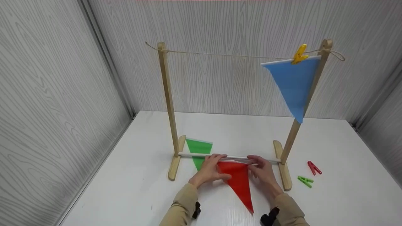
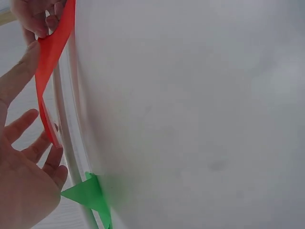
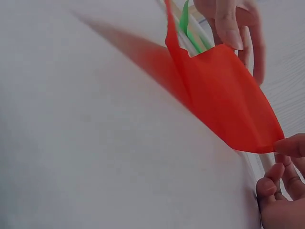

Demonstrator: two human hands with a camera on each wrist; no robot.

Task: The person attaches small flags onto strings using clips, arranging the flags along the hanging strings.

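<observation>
A red triangular pennant (image 1: 237,175) with a white top hem is held low over the table, its tip pointing toward me. At its upper left edge, my left hand (image 1: 209,171) holds it with fingers behind and the thumb along the front. My right hand (image 1: 263,171) pinches the upper right corner between thumb and fingers, seen closely in the right wrist view on the red cloth (image 3: 224,95). Just behind the hands runs the stand's white crossbar (image 1: 194,154). A green pennant (image 1: 199,147) lies under that bar, left of my left hand.
A wooden post (image 1: 168,100) rises at each side, with a twine line (image 1: 220,55) tied between the tops. From its right end hangs a blue pennant (image 1: 292,84), clipped by a yellow clothespin (image 1: 300,55). Red (image 1: 314,168) and green clothespins (image 1: 305,181) lie right of the stand.
</observation>
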